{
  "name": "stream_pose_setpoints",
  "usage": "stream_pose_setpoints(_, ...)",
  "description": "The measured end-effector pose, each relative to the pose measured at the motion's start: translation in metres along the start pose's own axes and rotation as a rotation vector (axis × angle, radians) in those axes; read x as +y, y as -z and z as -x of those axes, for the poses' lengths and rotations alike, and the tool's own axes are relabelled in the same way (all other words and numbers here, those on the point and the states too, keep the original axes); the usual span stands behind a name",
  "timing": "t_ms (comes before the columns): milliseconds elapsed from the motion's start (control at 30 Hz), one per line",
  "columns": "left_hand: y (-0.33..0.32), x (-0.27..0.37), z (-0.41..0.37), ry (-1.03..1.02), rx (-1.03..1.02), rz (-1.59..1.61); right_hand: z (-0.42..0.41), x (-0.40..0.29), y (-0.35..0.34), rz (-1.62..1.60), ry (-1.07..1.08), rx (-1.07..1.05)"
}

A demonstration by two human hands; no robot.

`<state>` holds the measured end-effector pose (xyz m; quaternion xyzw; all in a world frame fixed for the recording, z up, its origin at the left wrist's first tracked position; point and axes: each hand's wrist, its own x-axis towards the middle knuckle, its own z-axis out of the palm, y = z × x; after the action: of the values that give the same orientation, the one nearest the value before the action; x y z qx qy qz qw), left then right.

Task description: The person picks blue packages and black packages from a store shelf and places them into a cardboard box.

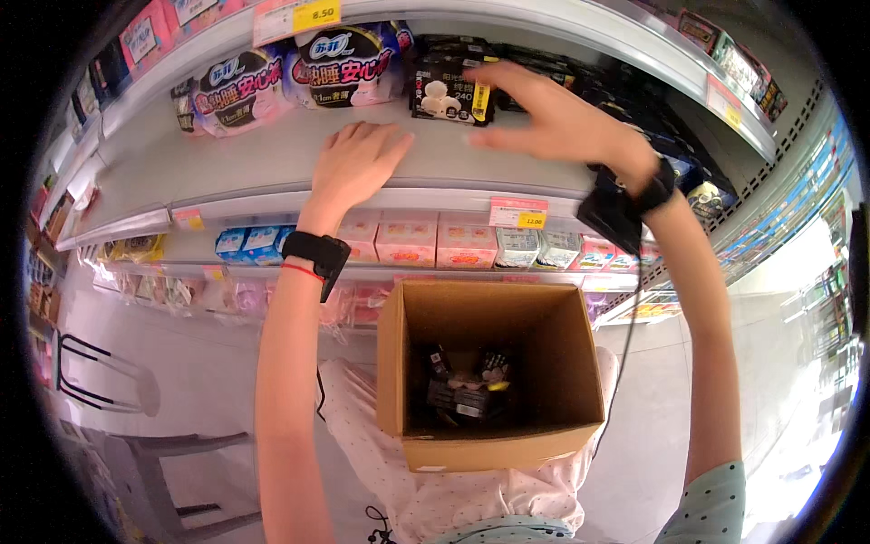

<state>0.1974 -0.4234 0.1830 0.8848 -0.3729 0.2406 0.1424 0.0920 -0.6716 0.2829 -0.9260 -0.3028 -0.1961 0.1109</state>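
Note:
My left hand is laid on the bare grey shelf board, fingers apart and holding nothing. My right hand is slightly blurred above the same board, its thumb and fingers spread beside a black pack of pads; its fingertips overlap the pack's upper right edge, and I cannot tell whether they touch it. More black packs stand behind that hand. Two pink and black pad packs stand left of the black ones. In front of my body an open cardboard box holds several small dark packs.
A lower shelf carries pink boxes and blue packs. Price tags line the shelf edge. The upper shelf edge runs above the packs. A dark cable hangs from my right wrist device. Grey furniture stands lower left.

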Motion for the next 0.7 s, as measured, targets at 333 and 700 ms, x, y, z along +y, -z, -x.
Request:
stream_pose_setpoints(333,0.007,0.004,-0.002,0.128,-0.057,0.056,-0.052,0.045,-0.041,0.532,-0.409,-0.051)
stream_pose_setpoints(700,-0.005,-0.009,0.004,0.063,0.084,0.14,0.024,-0.027,0.036,-0.517,-0.132,-0.241)
